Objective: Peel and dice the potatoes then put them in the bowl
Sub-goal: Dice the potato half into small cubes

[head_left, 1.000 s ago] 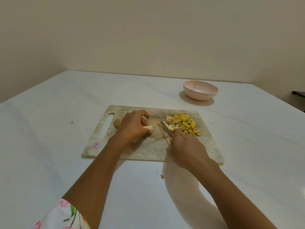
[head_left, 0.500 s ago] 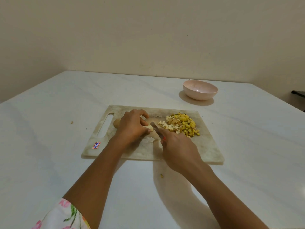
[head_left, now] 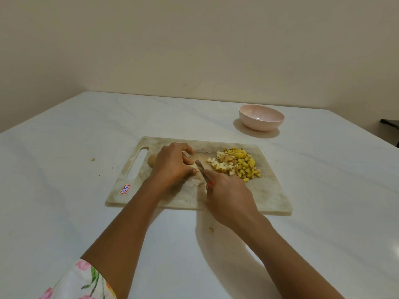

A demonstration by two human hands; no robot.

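A marbled cutting board [head_left: 265,190] lies on the white table. My left hand [head_left: 172,164] curls over a pale potato piece [head_left: 195,167] at the board's middle, mostly hiding it. My right hand [head_left: 228,195] grips a knife [head_left: 201,169] whose blade rests against that piece, right beside my left fingertips. A heap of diced potato [head_left: 237,164], yellow and pale cubes, sits on the board's right half. A brown whole potato [head_left: 152,160] peeks out behind my left hand. The pink bowl [head_left: 261,117] stands beyond the board at the right and looks empty.
A small potato scrap [head_left: 211,229] lies on the table in front of the board, another crumb [head_left: 92,159] to the board's left. A dark object [head_left: 389,123] shows at the far right table edge. The board's handle slot [head_left: 138,162] faces left.
The knife has shifted left from the diced heap to the piece under my left hand. More pale cubes lie at the heap's left edge.
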